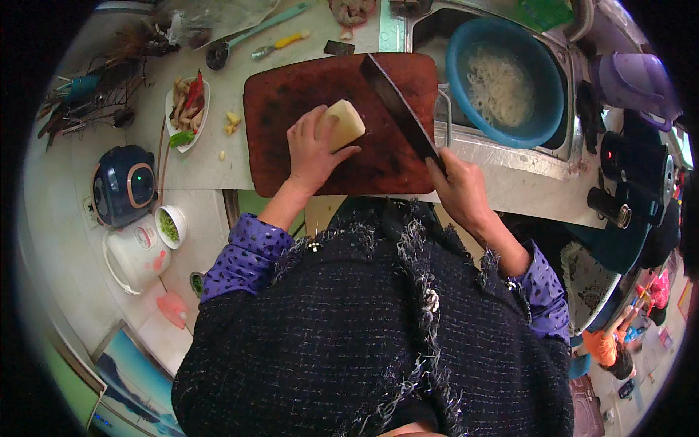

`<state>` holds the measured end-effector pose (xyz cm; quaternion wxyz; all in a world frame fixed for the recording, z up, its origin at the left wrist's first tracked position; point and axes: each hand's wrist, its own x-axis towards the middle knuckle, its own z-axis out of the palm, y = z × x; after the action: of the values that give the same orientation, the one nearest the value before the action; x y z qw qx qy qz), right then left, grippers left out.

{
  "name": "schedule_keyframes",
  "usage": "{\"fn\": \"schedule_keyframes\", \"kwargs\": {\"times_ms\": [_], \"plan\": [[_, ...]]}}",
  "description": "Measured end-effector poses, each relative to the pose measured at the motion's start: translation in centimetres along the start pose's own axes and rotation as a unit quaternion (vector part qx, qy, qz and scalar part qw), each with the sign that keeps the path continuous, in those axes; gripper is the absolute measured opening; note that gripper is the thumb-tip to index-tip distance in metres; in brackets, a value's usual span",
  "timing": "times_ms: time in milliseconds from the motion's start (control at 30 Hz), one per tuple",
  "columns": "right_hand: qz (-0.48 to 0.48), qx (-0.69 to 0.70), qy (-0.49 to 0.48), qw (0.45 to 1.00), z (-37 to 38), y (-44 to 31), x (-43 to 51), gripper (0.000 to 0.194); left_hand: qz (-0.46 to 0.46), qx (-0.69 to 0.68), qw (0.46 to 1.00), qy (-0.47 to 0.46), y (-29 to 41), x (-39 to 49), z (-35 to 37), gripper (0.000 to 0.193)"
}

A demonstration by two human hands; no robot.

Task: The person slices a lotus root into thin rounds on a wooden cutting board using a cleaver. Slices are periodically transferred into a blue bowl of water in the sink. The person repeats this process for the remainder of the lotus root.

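Observation:
My left hand point(314, 145) rests on a thick, pale, peeled vegetable block point(347, 124), its fingers and thumb around the left and near sides. The block lies near the middle of a reddish-brown wooden cutting board point(273, 104). In my right hand point(461, 183) is the handle of a dark-bladed kitchen knife point(398, 106). The blade slants up and left over the right part of the board, apart from the block. Whether it touches the board I cannot tell.
Right of the board, a blue basin point(505, 131) of water with pale contents stands in the sink. At left are a white plate point(205, 123) of peppers and pale pieces, ginger-like bits point(232, 123) and a ladle point(217, 53). Beyond the board lies a yellow-handled peeler point(289, 40).

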<state>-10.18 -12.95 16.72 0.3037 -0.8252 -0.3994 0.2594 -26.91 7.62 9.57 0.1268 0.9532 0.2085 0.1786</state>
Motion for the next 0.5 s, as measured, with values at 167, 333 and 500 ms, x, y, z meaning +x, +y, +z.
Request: {"fn": "schedule_keyframes", "kwargs": {"times_ms": [167,333,500], "plan": [[-0.059,-0.027,0.027,0.998,1.4,-0.9,0.1,0.012,-0.004,-0.034,0.999,0.036,-0.4,-0.4,1.0,0.045],[-0.096,-0.079,0.026,0.992,2.7,-2.0,0.5,0.007,0.005,-0.018,0.998,0.067,0.0,0.2,2.1,0.035],[-0.114,-0.135,-0.039,0.984,2.6,-2.9,0.3,0.006,-0.019,0.007,0.998,0.052,0.3,0.3,2.1,0.026]]}}
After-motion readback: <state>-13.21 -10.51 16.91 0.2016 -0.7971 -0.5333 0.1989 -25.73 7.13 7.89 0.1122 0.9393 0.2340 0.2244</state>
